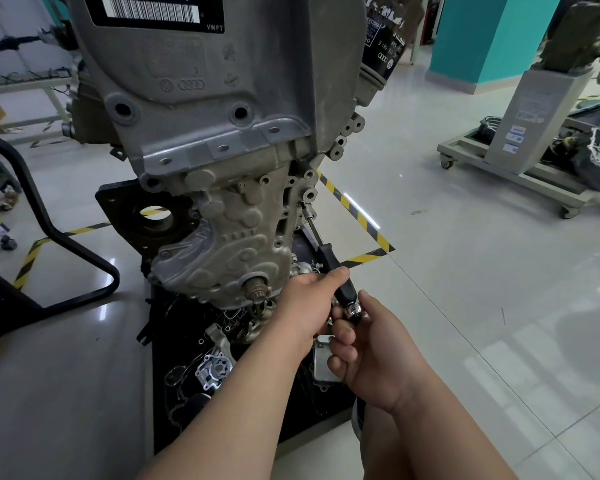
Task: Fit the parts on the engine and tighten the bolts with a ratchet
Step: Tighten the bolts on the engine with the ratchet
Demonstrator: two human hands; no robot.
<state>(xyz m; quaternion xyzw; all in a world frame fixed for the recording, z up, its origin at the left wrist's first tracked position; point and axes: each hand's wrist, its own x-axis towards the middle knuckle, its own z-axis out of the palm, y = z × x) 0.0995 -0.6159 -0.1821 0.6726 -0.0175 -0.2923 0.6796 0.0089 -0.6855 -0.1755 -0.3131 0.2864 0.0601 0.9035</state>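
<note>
A grey engine (222,188) stands upright in front of me, with a barcode label at the top. A black-handled driver tool (329,258) with a thin metal shaft (310,221) has its tip set on a bolt hole at the engine's right edge (302,203). My left hand (309,306) is wrapped around the lower part of the black handle. Just below it, my right hand (371,351) pinches the chrome end (354,309) of the tool. Loose parts, among them a silver pump housing (213,370) and a grey plate (326,362), lie on a black mat (174,393) under the engine.
A black oil filter (385,43) sticks out at the engine's upper right. A black tubular frame (66,244) stands on the left. Yellow-black tape (354,209) marks the pale tiled floor. A wheeled grey stand (520,161) with another engine is at far right, by a teal pillar (492,36).
</note>
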